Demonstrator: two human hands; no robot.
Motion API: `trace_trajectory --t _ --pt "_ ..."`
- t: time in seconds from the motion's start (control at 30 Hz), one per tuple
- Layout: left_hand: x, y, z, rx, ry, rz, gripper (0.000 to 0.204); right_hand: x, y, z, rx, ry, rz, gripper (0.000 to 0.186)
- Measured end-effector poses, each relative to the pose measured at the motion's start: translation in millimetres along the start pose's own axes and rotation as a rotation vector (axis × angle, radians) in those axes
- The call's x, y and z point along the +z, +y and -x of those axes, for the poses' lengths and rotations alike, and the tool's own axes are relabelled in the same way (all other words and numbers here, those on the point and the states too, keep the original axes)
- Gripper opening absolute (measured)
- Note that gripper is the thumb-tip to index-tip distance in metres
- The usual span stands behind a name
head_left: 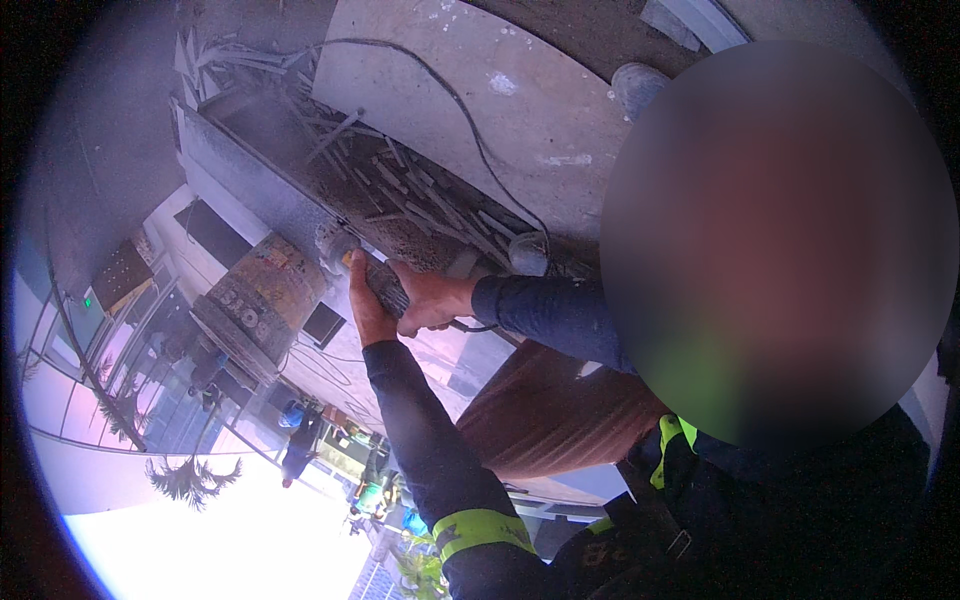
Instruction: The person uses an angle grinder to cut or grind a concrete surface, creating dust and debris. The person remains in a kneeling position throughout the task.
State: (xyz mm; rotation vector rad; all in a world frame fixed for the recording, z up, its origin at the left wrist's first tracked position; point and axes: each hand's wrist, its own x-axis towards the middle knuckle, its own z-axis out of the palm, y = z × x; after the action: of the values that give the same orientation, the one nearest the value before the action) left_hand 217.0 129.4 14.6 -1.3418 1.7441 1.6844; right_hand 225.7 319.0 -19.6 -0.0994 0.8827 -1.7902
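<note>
My left hand (368, 312) and my right hand (428, 298) are closed around a dark, dusty hand-held power tool (385, 283), side by side on its body. The tool's pale round head (338, 243) is at the end of a long grey panel (240, 160); dust haze hides whether they touch. A black cord (462, 110) loops across a pale board (400, 70) above.
Pale strips (395, 180) lie scattered beside the board, near a small grey container (528, 255). A stained cylinder (255, 305) stands left. A brown surface (540, 415) lies below my right arm. A person (303, 440) is farther off. A large blur hides the right side.
</note>
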Motion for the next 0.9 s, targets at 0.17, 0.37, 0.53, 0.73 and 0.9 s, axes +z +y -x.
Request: trace_trajectory --t 0.17,0.37,0.53,0.73,0.9 --pt "0.6 1.6 -1.9 0.006 -0.014 0.005 0.048 0.1 0.2 -2.3 0.0 0.024 0.032 0.122" --pt "2.4 -1.3 7.0 -0.009 0.028 0.002 0.047 5.5 7.4 -1.9 0.011 0.031 0.041 0.115" --pt "-2.4 -5.2 2.0 -0.004 0.032 0.009 0.051 3.5 4.6 2.3 0.003 0.037 0.017 0.109" --pt "3.1 2.8 -0.2 0.046 0.002 -0.033 0.051 -0.6 -2.7 -1.6 0.004 0.015 0.033 0.111" --pt "3.3 10.5 -7.1 0.079 0.022 -0.044 0.051 0.4 -3.7 -17.7 0.009 0.001 0.007 0.115"
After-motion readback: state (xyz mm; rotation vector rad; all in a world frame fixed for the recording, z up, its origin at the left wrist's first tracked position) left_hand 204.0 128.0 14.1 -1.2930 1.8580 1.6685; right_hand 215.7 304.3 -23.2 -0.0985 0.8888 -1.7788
